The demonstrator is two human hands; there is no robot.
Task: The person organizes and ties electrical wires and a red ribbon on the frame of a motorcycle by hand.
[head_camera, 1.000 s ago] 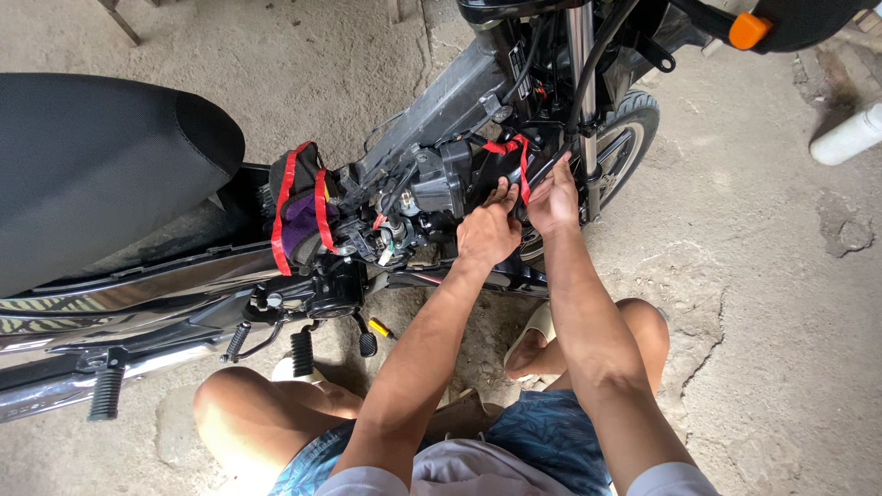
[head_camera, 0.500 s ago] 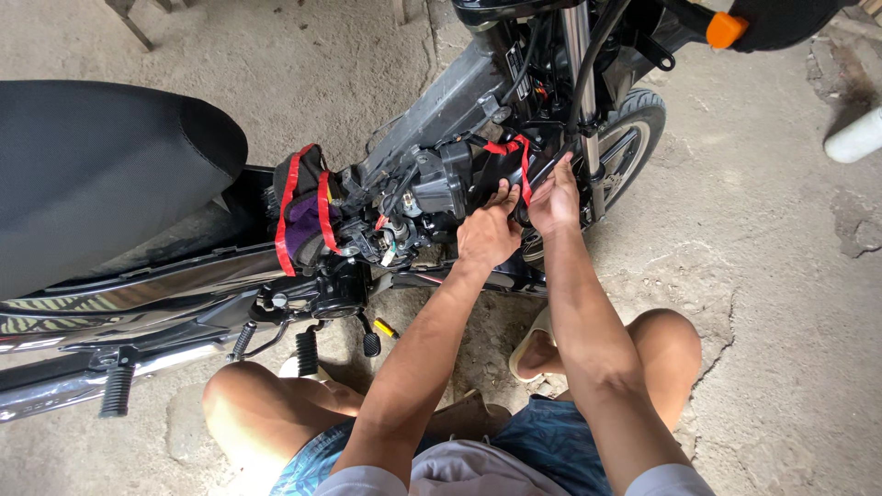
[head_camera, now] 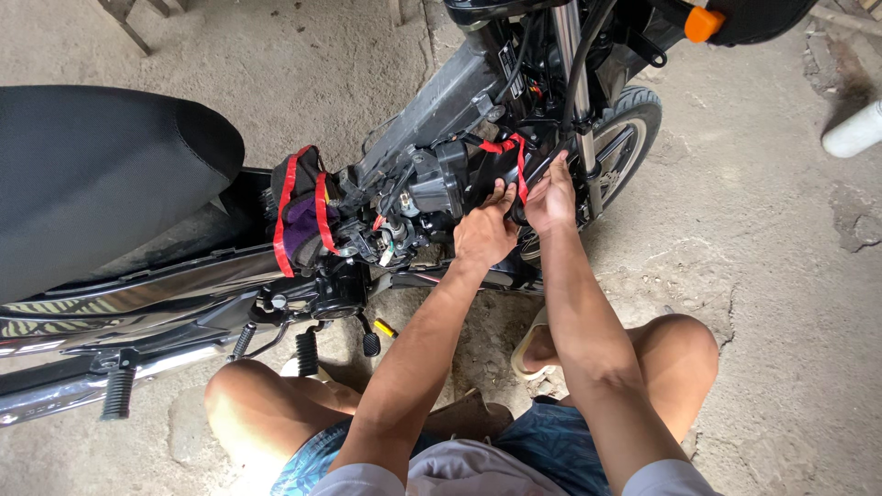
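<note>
Landmark: the black engine-side part (head_camera: 491,170) wrapped with red tape (head_camera: 514,156), mid-frame of the motorcycle.

Far left of it, the black seat (head_camera: 101,174) fills the corner. The bike stands with its stripped side toward the squatting person, so the exposed parts face them. Below-left of the landmark, foot pegs (head_camera: 118,393) and a gear lever stick out toward the knees. Closer left, a purple-and-black bundle bound in red tape (head_camera: 299,211) sits against the frame, seemingly strapped to stay put. Next to it is a cluster of wires and connectors (head_camera: 386,234), hanging loose and exposed.

Left hand (head_camera: 482,234): fingers curled, pressed on the lower edge of the black part, thumb up against it. Looks like it braces the part from below. Cannot tell if it pinches anything small.

Right hand (head_camera: 551,197): just right of the landmark, fingers closed around its right edge near the red tape, by the fork tube (head_camera: 577,110). Both hands are touching the part, close together, and it is held between them.

Right of that is the front wheel (head_camera: 625,138). Far right, a white pipe (head_camera: 854,133) lies on the concrete floor (head_camera: 781,276).
</note>
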